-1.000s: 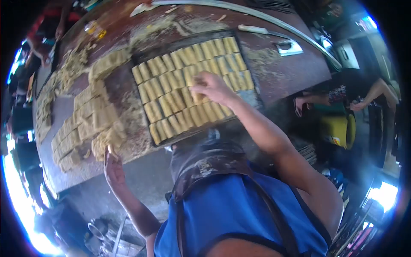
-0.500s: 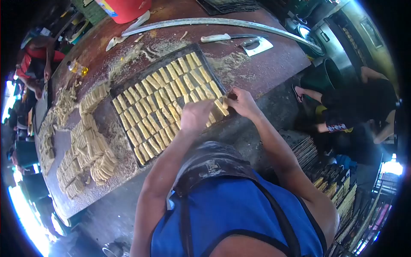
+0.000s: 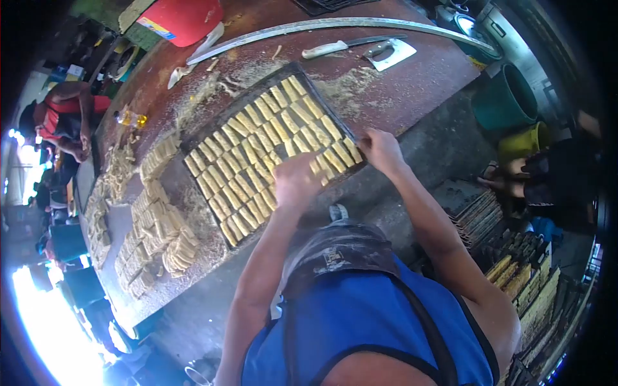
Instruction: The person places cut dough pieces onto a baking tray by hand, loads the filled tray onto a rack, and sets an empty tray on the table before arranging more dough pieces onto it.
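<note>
A dark baking tray (image 3: 182, 145) lies on the table in front of me, lined with rows of pale dough sticks (image 3: 264, 138). My left hand (image 3: 296, 180) is over the tray's near rows; its fingers are smeared by motion, and what they hold, if anything, is not visible. At the right corner, my right hand (image 3: 381, 151) has its bent fingers together against the tray's edge, beside the last dough sticks. Anything inside that grip is hidden. Stacked piles of cut dough strips (image 3: 151, 228) sit left of the tray.
Across the floury table (image 3: 438, 90) lie a long metal strip (image 3: 309, 26), a knife (image 3: 325, 49) and a scraper (image 3: 391, 55). A red bucket (image 3: 183, 19) and a bottle (image 3: 131, 118) stand farther back. Co-workers (image 3: 67, 112) are at both sides. Stacked trays (image 3: 479, 215) are right.
The view has shifted, moving the table contents rightward. A dough stick at my right fingers now lies along the tray's edge. The co-worker on the right has moved farther right.
</note>
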A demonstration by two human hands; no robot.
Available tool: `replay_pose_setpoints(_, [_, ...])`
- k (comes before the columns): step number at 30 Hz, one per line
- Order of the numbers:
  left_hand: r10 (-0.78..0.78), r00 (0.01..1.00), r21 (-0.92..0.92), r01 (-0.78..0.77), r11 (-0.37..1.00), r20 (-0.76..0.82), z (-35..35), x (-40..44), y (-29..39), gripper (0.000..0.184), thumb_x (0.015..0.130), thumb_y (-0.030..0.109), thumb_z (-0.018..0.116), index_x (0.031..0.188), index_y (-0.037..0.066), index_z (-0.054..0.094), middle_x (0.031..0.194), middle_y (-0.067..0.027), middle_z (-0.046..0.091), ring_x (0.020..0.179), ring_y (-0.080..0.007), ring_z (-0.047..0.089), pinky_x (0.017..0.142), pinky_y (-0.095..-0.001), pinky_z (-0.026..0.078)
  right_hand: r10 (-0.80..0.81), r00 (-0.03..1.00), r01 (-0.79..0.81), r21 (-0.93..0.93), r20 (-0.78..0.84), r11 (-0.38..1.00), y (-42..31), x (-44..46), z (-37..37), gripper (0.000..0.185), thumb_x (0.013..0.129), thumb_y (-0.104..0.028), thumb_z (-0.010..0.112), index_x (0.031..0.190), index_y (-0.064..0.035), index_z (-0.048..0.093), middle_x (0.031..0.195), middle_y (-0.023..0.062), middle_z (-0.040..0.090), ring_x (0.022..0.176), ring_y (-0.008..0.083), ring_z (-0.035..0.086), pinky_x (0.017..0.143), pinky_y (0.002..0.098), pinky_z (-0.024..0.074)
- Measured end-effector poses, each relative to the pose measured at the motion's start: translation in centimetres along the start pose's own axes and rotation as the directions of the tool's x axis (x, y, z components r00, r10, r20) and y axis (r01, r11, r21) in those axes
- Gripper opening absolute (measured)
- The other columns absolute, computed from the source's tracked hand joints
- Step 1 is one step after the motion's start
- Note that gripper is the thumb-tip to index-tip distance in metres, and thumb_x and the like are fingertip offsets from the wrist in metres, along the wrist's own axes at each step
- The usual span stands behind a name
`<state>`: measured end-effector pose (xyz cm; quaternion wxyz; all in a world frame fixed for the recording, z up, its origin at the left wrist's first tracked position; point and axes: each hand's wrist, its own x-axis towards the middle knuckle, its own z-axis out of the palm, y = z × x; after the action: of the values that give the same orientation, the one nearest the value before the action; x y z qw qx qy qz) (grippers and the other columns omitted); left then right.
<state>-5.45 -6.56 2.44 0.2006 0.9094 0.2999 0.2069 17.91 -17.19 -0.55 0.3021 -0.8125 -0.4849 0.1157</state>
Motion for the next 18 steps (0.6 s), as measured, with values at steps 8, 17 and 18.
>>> replay_pose_setpoints(8, [-0.725, 0.606, 0.076, 0.782, 0.619, -0.328, -10.5, -13.2, -20.0, 0.037, 0.094, 0.032, 0.065, 0.114, 0.001, 0.068, 0.106, -0.0154, 0.071, 0.102, -0.0260, 0.067, 0.089, -0.0390, 0.052, 0.371, 0.895, -0.431, 0.265, 0.247, 0.863, 0.1, -1.2, 0.6, 0.040, 0.091, -0.035, 0.064, 0.101, 0.0032, 0.066, 0.082, 0.0227, 0.068, 0.083, 0.0364, 0.070, 0.069, 0.0411, 0.0535])
replay_pose_setpoints(17, [-0.879, 0.475, -0.197, 0.858, 0.475, -0.052, -13.1, -12.8, -22.4, 0.054, 0.095, 0.048, 0.059, 0.104, -0.004, 0.070, 0.097, -0.0227, 0.070, 0.092, -0.0330, 0.066, 0.084, -0.0439, 0.048, 0.535, 0.798, -0.595, 0.225, 0.276, 0.771, -6.4, -3.8, -0.3, 0.058, 0.098, -0.050, 0.051, 0.109, 0.0047, 0.067, 0.080, 0.0247, 0.069, 0.081, 0.0359, 0.071, 0.072, 0.0458, 0.0523])
replay_pose_setpoints(18, [-0.883, 0.467, -0.151, 0.870, 0.470, -0.053, -13.7, -12.3, -22.0, 0.055, 0.095, 0.048, 0.058, 0.103, -0.005, 0.070, 0.098, -0.0230, 0.070, 0.093, -0.0333, 0.066, 0.084, -0.0442, 0.048, 0.522, 0.827, -0.559, 0.207, 0.210, 0.803, -5.8, -4.3, 1.2, 0.059, 0.099, -0.050, 0.050, 0.107, 0.0047, 0.068, 0.083, 0.0259, 0.069, 0.083, 0.0360, 0.071, 0.074, 0.0467, 0.0519])
